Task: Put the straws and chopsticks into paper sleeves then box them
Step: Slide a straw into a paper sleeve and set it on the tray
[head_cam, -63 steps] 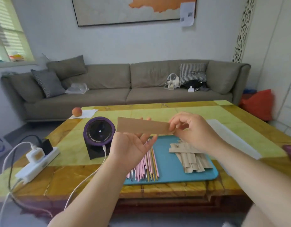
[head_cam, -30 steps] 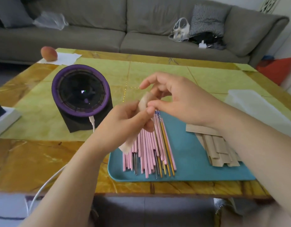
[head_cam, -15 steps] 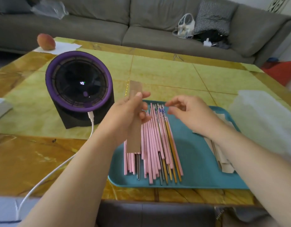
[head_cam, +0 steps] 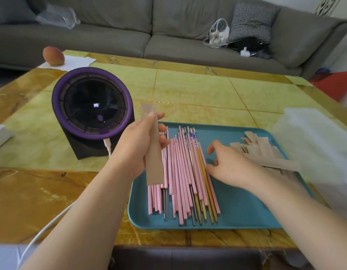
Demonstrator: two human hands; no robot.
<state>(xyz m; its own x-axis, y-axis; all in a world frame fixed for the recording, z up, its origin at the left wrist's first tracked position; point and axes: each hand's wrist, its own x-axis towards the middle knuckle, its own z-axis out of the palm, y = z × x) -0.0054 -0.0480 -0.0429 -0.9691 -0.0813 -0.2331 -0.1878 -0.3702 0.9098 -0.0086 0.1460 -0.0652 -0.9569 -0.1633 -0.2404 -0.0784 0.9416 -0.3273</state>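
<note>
A teal tray [head_cam: 237, 207] lies on the table. On its left half is a pile of pink straws [head_cam: 178, 172] mixed with metal straws and patterned and yellow chopsticks [head_cam: 205, 184]. My left hand [head_cam: 137, 147] grips one brown paper sleeve [head_cam: 154, 158] upright above the pile's left side. My right hand [head_cam: 231, 166] is low over the tray with fingers spread, its fingertips at the right edge of the pile beside the yellow chopsticks. A heap of brown paper sleeves [head_cam: 262, 152] lies on the tray's right side, partly behind my right hand.
A purple-rimmed black desk fan [head_cam: 92, 112] with a white cable stands left of the tray. A translucent white box [head_cam: 315, 145] sits right of the tray. A peach [head_cam: 53, 55] on paper is at the far left corner. A grey sofa runs behind the table.
The view tilted down from the sofa to the tray. My right hand let go of the sleeve and dropped to the pile. My left hand now holds the sleeve upright alone.
</note>
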